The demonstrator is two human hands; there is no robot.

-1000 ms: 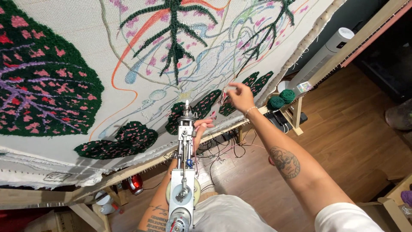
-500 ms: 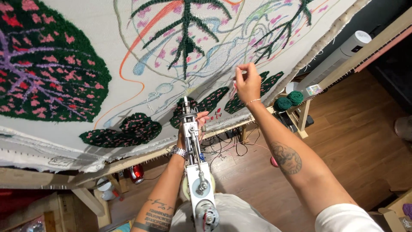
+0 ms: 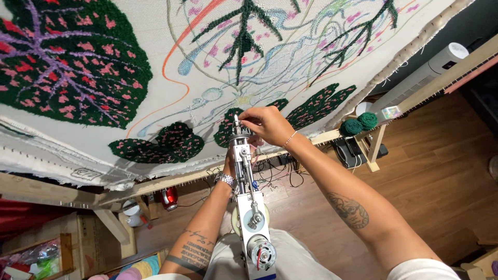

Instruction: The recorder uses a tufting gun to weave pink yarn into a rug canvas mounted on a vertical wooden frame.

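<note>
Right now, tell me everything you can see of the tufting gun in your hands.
The tufting gun is a long, slim tool of silvery metal, pointing up and away toward the stretched cloth. A small motor with red wiring sits at its near end, a pale round wheel and pulley mid-body, and a thin needle at the tip. The left hand holds it from behind, partly hidden; the right hand pinches at the needle end. Whether the tip touches the cloth is unclear.

Dark green, pink-flecked rug leaves (image 3: 78,62)
</note>
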